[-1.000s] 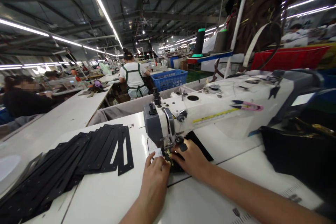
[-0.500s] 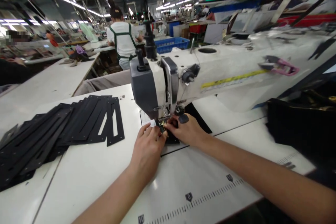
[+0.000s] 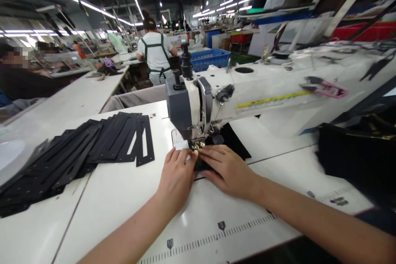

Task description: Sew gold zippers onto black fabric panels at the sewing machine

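A white sewing machine [image 3: 196, 107] with a grey head cover stands in front of me, its needle area low at the middle. Black material [image 3: 235, 142] lies under the presser foot and spreads to the right behind it. My left hand [image 3: 177, 175] lies just left of the foot, fingers laid forward beside a small white plate [image 3: 182, 145], the fingertips close to the needle. My right hand [image 3: 230, 171] rests flat on the near part of the material, fingers stretched toward the foot and thumb apart. The fingertips of both hands nearly meet; what lies beneath them is hidden.
Flat black pieces with slots [image 3: 114, 136] lie fanned out on the left of the white table [image 3: 123, 206]. Dark material [image 3: 349, 161] is heaped at right. Pink-handled snips [image 3: 331, 88] sit on the machine arm. Beyond are a blue crate [image 3: 210, 58] and a co-worker [image 3: 156, 51], back turned.
My right hand has gone from bent, pinching fingers at the foot to lying flatter and nearer me on the material. My left hand stays about in place. The view has shifted slightly.
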Motion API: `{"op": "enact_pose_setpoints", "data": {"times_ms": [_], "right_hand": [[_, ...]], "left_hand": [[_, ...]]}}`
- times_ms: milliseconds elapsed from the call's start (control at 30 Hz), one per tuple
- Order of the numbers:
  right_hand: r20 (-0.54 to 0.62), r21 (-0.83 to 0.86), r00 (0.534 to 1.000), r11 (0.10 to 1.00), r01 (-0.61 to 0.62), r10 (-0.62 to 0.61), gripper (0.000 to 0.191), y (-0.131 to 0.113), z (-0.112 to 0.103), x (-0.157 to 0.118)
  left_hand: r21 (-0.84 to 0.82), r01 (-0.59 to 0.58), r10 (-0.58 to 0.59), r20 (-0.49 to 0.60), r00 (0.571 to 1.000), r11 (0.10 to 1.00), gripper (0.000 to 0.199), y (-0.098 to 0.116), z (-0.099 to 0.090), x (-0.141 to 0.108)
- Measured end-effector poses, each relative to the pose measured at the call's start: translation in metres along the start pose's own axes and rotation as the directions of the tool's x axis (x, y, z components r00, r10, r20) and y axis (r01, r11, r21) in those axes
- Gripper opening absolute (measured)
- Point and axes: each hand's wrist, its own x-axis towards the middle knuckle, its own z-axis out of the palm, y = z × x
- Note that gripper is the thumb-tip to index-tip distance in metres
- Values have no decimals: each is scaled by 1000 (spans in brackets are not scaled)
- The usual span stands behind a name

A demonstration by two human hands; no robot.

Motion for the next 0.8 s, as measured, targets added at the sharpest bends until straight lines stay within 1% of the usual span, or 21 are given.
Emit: {"op": "enact_pose_setpoints", "data": {"times_ms": [33,67,200,267,367,467,667,800], "right_hand": [[-10,12,998,998,62,-62,33,-1,-1,-4],[-12,17,996,996,84,-84,33,-2,-1,-6],[-27,29,994,994,105,-104,29,-1,2,-5],[-47,39,993,993,109,-107,28,0,3,-3],[-50,32,993,993,113,-111,29,3,4,0],[-35,14,992,993,121,-120,29,5,4,2],[-47,-2,993,994,109,-109,29,10,8,9],[-81,15,993,996,90,-89,29,12,13,10]], "left_hand": [[8,11,-11,-22,1000,1000,27,0,1,-3],[9,2,-2,-48,999,1000,27,-1,2,-6],[-14,-150,146,-147,978,989,26,-5,7,-11],[8,-195,193,-171,966,981,27,-7,8,-10],[70,-244,253,-168,953,967,29,-8,8,-7],[100,-274,286,-150,946,957,30,-10,8,-4],[119,-296,311,-137,941,948,30,-21,12,4],[129,-286,301,-122,946,950,28,-25,13,6]]}}
